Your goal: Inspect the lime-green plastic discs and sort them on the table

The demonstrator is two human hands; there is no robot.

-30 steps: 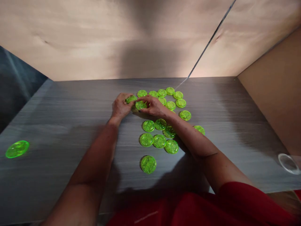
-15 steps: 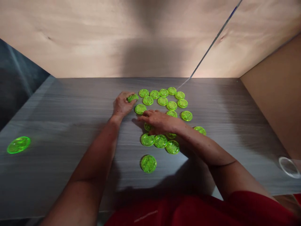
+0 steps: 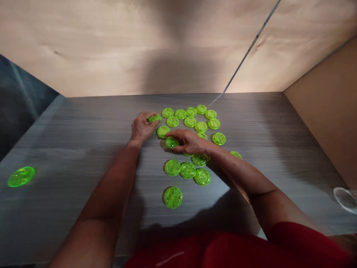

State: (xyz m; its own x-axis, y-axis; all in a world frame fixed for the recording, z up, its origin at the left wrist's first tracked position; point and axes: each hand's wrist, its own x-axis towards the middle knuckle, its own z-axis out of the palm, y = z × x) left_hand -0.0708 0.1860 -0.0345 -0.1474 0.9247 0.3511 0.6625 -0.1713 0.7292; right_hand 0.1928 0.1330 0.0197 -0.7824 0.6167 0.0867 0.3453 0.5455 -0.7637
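Note:
Several round, flat, see-through green discs lie in the middle of the table (image 3: 92,178). My left hand (image 3: 142,127) is closed on one green disc (image 3: 154,118) at the left of the group, gripping it by its edges. Between the thumb and fingers of my right hand (image 3: 189,141) sits another green disc (image 3: 172,142), slightly tilted. Just above it lies a green disc (image 3: 163,131) near my right fingertips. My right hand and forearm partly cover some discs, such as the green disc (image 3: 200,160) below the wrist.
A lone bright green disc (image 3: 21,176) lies far left. One green disc (image 3: 173,197) sits apart near the front. A clear round rim (image 3: 345,200) stands at the right edge. Wooden panels rise at the back (image 3: 106,48) and the right (image 3: 326,100).
My right hand has taken hold of a green disc that it was covering before and shifted it slightly up and left. My left hand keeps its disc. The view has shifted slightly.

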